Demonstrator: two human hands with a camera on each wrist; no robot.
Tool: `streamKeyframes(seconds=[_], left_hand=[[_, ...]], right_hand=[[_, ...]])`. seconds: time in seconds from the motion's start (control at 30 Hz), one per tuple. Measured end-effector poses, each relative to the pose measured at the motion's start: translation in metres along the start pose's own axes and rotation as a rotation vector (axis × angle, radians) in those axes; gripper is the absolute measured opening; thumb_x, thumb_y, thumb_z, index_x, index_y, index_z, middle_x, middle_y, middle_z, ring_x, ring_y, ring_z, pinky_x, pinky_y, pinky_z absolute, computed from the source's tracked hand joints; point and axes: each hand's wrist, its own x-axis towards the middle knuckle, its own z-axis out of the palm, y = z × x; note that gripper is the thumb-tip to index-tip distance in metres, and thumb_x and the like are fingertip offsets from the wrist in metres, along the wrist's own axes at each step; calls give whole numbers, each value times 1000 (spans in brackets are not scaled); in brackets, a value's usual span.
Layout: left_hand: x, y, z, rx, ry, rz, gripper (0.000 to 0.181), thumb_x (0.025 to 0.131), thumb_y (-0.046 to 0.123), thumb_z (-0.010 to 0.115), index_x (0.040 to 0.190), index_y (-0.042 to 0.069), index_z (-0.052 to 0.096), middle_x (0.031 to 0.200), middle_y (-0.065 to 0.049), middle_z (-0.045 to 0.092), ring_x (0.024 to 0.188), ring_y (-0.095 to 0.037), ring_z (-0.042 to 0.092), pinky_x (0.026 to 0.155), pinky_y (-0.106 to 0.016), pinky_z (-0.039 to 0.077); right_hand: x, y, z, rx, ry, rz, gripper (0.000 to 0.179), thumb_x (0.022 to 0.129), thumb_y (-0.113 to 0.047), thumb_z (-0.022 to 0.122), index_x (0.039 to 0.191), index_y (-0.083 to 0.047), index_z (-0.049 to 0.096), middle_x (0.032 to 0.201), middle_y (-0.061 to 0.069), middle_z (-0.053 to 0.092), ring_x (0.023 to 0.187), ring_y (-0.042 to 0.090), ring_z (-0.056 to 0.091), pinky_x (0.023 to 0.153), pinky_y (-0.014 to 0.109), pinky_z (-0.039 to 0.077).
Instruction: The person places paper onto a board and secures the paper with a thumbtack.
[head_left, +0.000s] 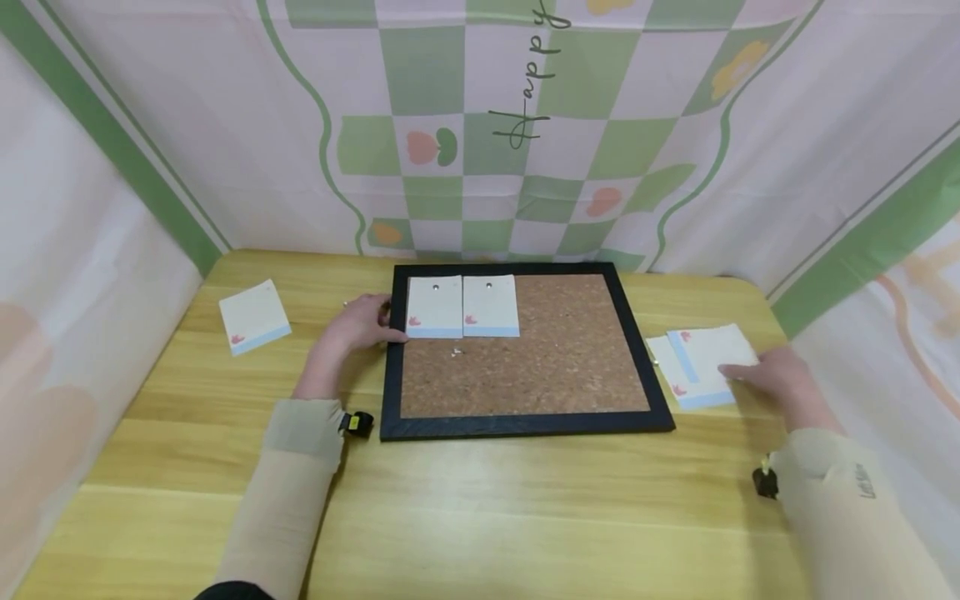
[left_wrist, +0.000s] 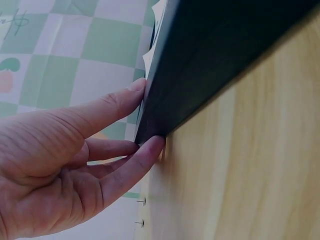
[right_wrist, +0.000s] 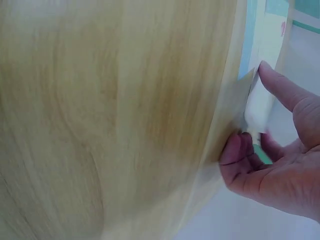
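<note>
The step in hand seems to be picking a sheet from the loose paper sheets (head_left: 697, 354) that overlap near the desk's (head_left: 480, 517) right edge, just beside the framed corkboard (head_left: 555, 367). The right hand (head_left: 787, 383) has a close pinch there, thumb on the paper's face and fingers curled at its edge (whether it has one sheet or more, I cannot tell). To do this well, slide the thumb a little to part the layers, so that only one comes away and the paper does not crease. The left hand (head_left: 362, 325) holds the board's left side, thumb against the frame and fingertips at its outer edge, the gap only as wide as the frame; a light hold there should be enough. The board lies toward the desk's far edge, with two pinned sheets (head_left: 435, 308) at its far left corner, blue bands toward the desk's near edge. One loose sheet has its band sideways, so it would need turning to match them. Mind the small pins (head_left: 457, 352) on the cork. Another sheet (head_left: 255, 317) lies near the desk's far left corner, well apart from both hands.
</note>
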Motion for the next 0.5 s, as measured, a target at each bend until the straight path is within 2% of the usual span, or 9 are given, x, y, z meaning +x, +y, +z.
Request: streamKeyframes(seconds=[0.03, 0.1, 0.23, 0.27, 0.33, 0.4, 0.43, 0.5], left_hand=[[0, 0, 0, -1, -1, -2, 82, 90, 37, 74, 151, -1, 36, 129, -22, 60, 118, -34, 57, 105, -51, 47], [0, 0, 0, 1, -2, -3, 83, 90, 37, 74, 152, -1, 36, 130, -23, 59, 121, -35, 56, 107, -51, 46], [0, 1, 0, -4, -4, -2, 83, 89, 37, 75, 152, -1, 35, 131, -23, 59, 121, -35, 56, 107, -51, 46], [0, 1, 0, -7, -5, -3, 84, 89, 37, 75, 152, -1, 35, 132, -23, 59, 122, -35, 56, 107, -51, 46], [0, 2, 0, -18, -7, -7, 85, 89, 36, 75, 153, 0, 33, 134, -23, 58, 123, -36, 56, 107, -50, 47], [0, 2, -1, -26, -7, -12, 86, 89, 36, 75, 154, 0, 32, 134, -22, 58, 123, -35, 57, 106, -50, 47], [1, 2, -1, -26, -7, -12, 86, 89, 36, 75, 154, 0, 32, 133, -22, 58, 122, -35, 57, 106, -50, 47], [1, 2, 0, -29, -6, -13, 85, 89, 35, 75, 154, 0, 32, 130, -22, 59, 119, -34, 57, 103, -48, 48]], right_hand=[[0, 0, 1, 25, 21, -1, 60, 93, -46, 63, 90, 12, 50, 85, 25, 55, 81, 35, 55, 71, 44, 49], [1, 0, 4, 71, 57, 2, 61, 93, -43, 65, 98, 16, 49, 90, 26, 54, 83, 36, 55, 70, 43, 48], [2, 1, 8, 153, 101, 40, 74, 94, -36, 64, 127, 24, 37, 115, 40, 46, 100, 51, 51, 84, 59, 48], [3, 2, 8, 171, 105, 57, 77, 95, -35, 62, 133, 24, 31, 122, 43, 41, 107, 54, 48, 90, 64, 44], [5, 4, 8, 210, 120, 73, 76, 96, -31, 60, 137, 24, 27, 127, 45, 38, 109, 55, 45, 93, 65, 42], [8, 6, 7, 242, 144, 68, 72, 96, -27, 59, 137, 24, 28, 122, 43, 42, 100, 47, 52, 87, 55, 49], [9, 7, 7, 283, 148, 58, 69, 96, -23, 59, 136, 24, 29, 116, 38, 51, 95, 41, 57, 84, 49, 53], [12, 8, 6, 391, 141, 30, 63, 97, -17, 58, 136, 24, 30, 96, 20, 65, 80, 23, 66, 73, 36, 58]])
